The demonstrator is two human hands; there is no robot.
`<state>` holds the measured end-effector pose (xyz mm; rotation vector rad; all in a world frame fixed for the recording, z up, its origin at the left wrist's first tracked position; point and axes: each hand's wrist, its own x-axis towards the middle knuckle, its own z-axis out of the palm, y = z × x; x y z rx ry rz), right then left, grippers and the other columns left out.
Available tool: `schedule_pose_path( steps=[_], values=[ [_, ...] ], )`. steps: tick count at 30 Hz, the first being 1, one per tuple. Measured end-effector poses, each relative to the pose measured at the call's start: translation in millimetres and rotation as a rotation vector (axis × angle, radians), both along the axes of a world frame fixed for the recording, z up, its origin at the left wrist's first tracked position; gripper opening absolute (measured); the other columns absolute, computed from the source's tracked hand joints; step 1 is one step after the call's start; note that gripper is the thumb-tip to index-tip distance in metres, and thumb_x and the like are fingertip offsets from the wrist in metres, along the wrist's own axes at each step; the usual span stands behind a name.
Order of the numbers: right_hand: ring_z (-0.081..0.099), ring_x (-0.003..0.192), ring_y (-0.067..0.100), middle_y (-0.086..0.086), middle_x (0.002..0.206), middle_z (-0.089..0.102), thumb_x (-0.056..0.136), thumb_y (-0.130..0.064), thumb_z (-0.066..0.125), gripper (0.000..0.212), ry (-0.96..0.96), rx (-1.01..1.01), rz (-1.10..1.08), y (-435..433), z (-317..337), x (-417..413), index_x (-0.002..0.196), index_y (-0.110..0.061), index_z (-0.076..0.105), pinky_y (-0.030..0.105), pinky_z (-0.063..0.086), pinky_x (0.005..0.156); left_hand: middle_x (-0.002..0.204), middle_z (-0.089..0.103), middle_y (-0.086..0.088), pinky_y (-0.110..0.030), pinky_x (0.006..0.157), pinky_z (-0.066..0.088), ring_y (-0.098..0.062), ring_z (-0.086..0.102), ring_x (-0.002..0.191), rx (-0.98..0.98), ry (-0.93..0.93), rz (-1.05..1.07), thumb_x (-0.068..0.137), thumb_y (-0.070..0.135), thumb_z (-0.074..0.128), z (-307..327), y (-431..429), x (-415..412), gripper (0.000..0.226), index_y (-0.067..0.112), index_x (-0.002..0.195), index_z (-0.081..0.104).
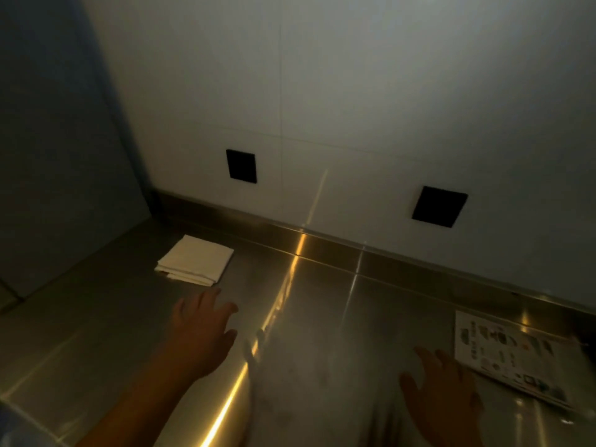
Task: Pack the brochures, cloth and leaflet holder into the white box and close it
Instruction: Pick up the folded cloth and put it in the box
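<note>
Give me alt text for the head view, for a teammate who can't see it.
Both hands hover open over a steel counter, holding nothing: the left hand just short of a folded white cloth, the right hand beside printed brochures at the right edge. Two black squares sit on the white wall behind; no box is in view.

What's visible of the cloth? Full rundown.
The cloth is off-white fabric folded into a flat, roughly square pad, its layers showing along the near edge. It lies on the steel counter toward the back left corner, short of the wall. The left hand, open, is stretched toward its near edge; the fingertips look just short of it.
</note>
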<state>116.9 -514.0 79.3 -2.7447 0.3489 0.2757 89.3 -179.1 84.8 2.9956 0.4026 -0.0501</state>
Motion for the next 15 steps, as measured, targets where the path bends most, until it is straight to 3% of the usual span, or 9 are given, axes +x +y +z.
schedule_pose_path(
  steps=[9,15],
  values=[
    [0.014,0.144,0.024,-0.004,0.156,0.021,0.089,-0.049,0.048,0.056,0.012,-0.11,-0.092,114,-11,13,0.141,-0.042,0.029,0.045,0.019,0.115,0.155,0.02,0.0,-0.053,0.115,0.006,-0.023,0.014,0.145,0.007,0.002,-0.126,0.087,0.048,0.05,-16,135,39,0.048,0.042,0.134,0.04],
    [0.017,0.143,0.02,-0.006,0.155,0.021,0.089,-0.054,0.042,0.059,0.026,-0.175,0.002,193,-13,13,0.143,-0.042,0.023,0.042,0.022,0.115,0.154,0.021,0.0,-0.056,0.115,0.003,-0.023,0.013,0.144,0.01,0.028,-0.124,0.086,0.048,0.05,-15,207,51,0.047,0.042,0.132,0.041]
  ],
)
